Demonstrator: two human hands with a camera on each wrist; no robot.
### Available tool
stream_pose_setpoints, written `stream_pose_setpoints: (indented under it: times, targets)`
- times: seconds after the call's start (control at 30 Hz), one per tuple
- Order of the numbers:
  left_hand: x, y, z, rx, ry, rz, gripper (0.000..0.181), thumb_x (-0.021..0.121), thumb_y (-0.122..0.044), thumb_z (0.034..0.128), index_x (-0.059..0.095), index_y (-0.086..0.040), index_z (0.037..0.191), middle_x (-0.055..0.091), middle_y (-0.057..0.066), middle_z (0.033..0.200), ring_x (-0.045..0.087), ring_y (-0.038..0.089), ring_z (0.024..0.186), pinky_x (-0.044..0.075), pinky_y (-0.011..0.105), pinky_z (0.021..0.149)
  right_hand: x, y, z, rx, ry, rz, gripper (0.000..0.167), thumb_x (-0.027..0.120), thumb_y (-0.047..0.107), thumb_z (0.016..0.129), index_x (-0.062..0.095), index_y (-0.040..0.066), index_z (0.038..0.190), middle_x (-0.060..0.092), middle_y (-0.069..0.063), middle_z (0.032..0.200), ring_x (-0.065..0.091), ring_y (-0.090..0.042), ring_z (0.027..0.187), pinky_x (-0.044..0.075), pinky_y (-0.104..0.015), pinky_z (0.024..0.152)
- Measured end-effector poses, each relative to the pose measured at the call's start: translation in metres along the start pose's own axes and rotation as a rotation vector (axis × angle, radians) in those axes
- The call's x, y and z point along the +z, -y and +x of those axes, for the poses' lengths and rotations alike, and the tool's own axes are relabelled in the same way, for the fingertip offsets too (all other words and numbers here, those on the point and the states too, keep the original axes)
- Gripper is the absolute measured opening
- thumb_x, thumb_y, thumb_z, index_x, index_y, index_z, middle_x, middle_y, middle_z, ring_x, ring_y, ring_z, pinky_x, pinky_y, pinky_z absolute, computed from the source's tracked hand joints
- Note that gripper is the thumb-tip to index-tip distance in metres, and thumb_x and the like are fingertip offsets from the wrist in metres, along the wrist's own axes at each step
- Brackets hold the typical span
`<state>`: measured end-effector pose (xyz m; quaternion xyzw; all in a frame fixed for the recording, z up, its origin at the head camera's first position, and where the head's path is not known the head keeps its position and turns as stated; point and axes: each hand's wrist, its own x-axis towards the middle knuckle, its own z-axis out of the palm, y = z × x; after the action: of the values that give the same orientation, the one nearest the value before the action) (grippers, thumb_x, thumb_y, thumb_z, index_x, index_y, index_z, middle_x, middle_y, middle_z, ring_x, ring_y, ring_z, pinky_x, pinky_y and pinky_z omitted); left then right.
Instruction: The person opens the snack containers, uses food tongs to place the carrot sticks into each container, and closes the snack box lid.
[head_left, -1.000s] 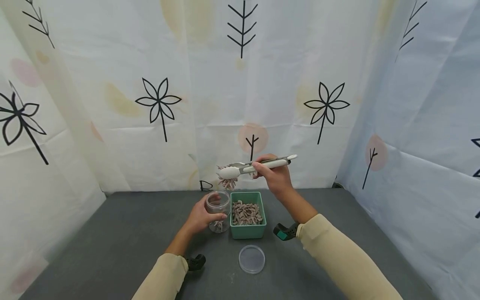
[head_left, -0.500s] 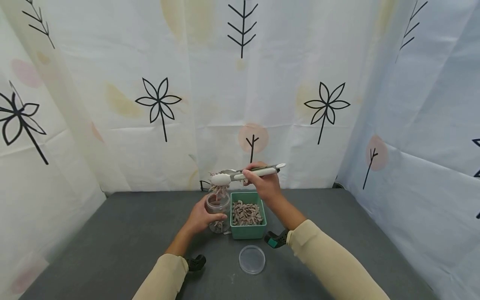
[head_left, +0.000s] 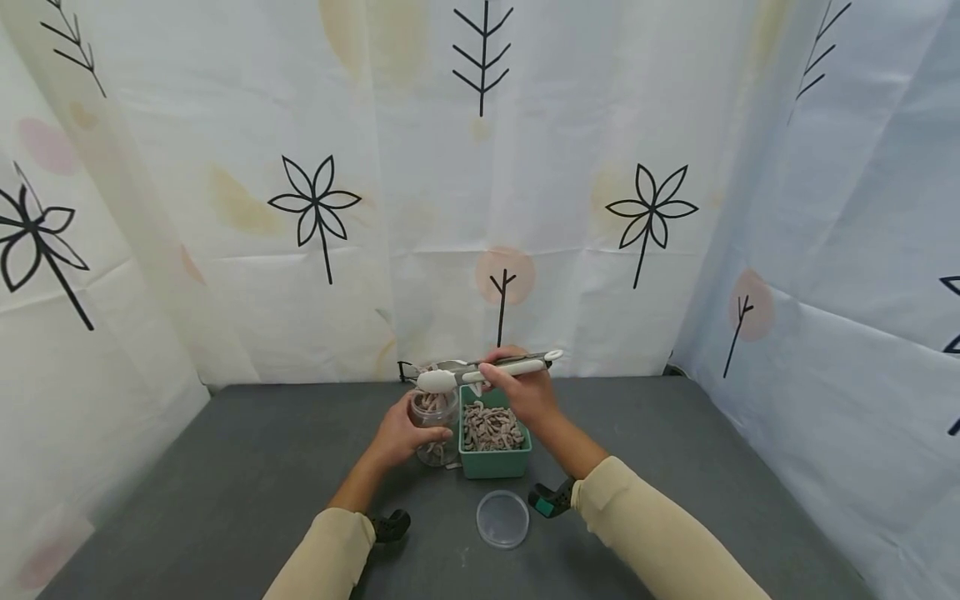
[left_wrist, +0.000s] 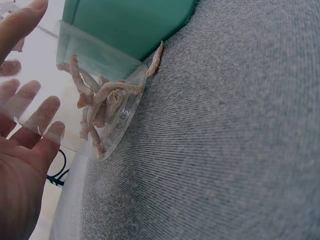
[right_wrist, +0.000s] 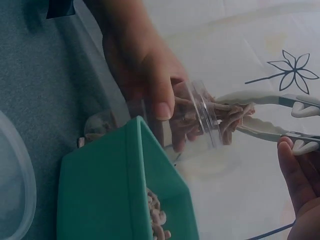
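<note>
A clear jar (head_left: 437,455) stands on the dark table, and my left hand (head_left: 397,435) grips its side. Several pale brown, dry-looking strips (left_wrist: 107,97) lie at its bottom. My right hand (head_left: 531,398) holds white-and-grey kitchen tongs (head_left: 437,382) level above the jar. A clump of the same strips (right_wrist: 232,120) is between the tongs' heads, its lower ends inside the jar's mouth. Close on the jar's right is a green bin (head_left: 497,464) with many more strips in it. One loose strip (left_wrist: 155,58) lies on the table by the jar's base.
A round clear lid (head_left: 502,519) lies flat in front of the green bin. Patterned white cloth (head_left: 420,192) hangs along the back and both sides of the table (head_left: 247,467).
My right hand has come left and down with the tongs, and the clump has entered the jar's mouth. A loose strip has appeared beside the jar's base. The left hand keeps its place.
</note>
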<state>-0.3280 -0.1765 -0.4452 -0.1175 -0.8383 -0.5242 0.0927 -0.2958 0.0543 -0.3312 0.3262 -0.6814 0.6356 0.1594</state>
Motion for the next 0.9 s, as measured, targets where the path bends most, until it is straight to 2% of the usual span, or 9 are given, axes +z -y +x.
stream_pose_setpoints:
  times: [0.17, 0.33, 0.43, 0.67, 0.73, 0.9]
  targets:
    - [0.000, 0.000, 0.000, -0.010, 0.003, 0.007, 0.083, 0.088, -0.022, 0.0725, 0.044, 0.000, 0.139, 0.059, 0.013, 0.120, 0.059, 0.028, 0.106, 0.048, 0.047, 0.086, -0.002, -0.003, -0.002, -0.038, 0.011, 0.030, 0.015, 0.063, -0.010, 0.089, 0.060, -0.021, 0.099, 0.059, -0.032, 0.093, 0.064, -0.036, 0.074, 0.051, -0.057, 0.068]
    - [0.000, 0.001, 0.000, 0.000, 0.004, 0.013, 0.083, 0.088, -0.022, 0.0730, 0.044, -0.001, 0.140, 0.060, 0.013, 0.119, 0.059, 0.028, 0.104, 0.049, 0.047, 0.085, -0.005, -0.003, -0.002, -0.037, 0.025, 0.052, 0.017, 0.063, -0.011, 0.088, 0.059, -0.023, 0.099, 0.060, -0.034, 0.092, 0.063, -0.042, 0.073, 0.049, -0.060, 0.068]
    - [0.000, 0.001, 0.000, 0.017, 0.004, 0.011, 0.078, 0.088, -0.024, 0.0729, 0.048, -0.003, 0.137, 0.060, 0.012, 0.117, 0.059, 0.027, 0.101, 0.049, 0.046, 0.081, -0.006, -0.004, -0.001, -0.045, 0.031, 0.044, 0.016, 0.062, -0.012, 0.088, 0.059, -0.023, 0.099, 0.060, -0.033, 0.092, 0.063, -0.043, 0.072, 0.051, -0.057, 0.068]
    - [0.000, 0.004, -0.001, 0.119, 0.005, 0.026, 0.073, 0.088, -0.027, 0.0723, 0.052, -0.001, 0.131, 0.061, 0.013, 0.123, 0.059, 0.026, 0.104, 0.051, 0.041, 0.080, -0.013, -0.025, 0.005, -0.051, -0.007, 0.118, 0.014, 0.062, -0.014, 0.087, 0.060, -0.021, 0.100, 0.060, -0.036, 0.095, 0.066, -0.019, 0.071, 0.054, -0.049, 0.066]
    - [0.000, 0.004, -0.001, 0.115, 0.007, 0.016, 0.073, 0.088, -0.025, 0.0719, 0.052, -0.003, 0.132, 0.061, 0.012, 0.124, 0.059, 0.026, 0.106, 0.050, 0.040, 0.082, -0.016, -0.027, 0.007, -0.067, -0.021, 0.131, 0.015, 0.063, -0.013, 0.087, 0.061, -0.020, 0.100, 0.059, -0.038, 0.097, 0.066, -0.015, 0.071, 0.055, -0.047, 0.066]
    - [0.000, 0.003, 0.000, 0.087, 0.021, -0.020, 0.074, 0.088, -0.017, 0.0729, 0.050, -0.004, 0.136, 0.059, 0.013, 0.129, 0.058, 0.027, 0.112, 0.049, 0.040, 0.087, -0.028, -0.028, 0.009, -0.115, -0.049, 0.122, 0.015, 0.064, -0.011, 0.087, 0.061, -0.019, 0.100, 0.060, -0.038, 0.097, 0.066, -0.014, 0.071, 0.054, -0.048, 0.065]
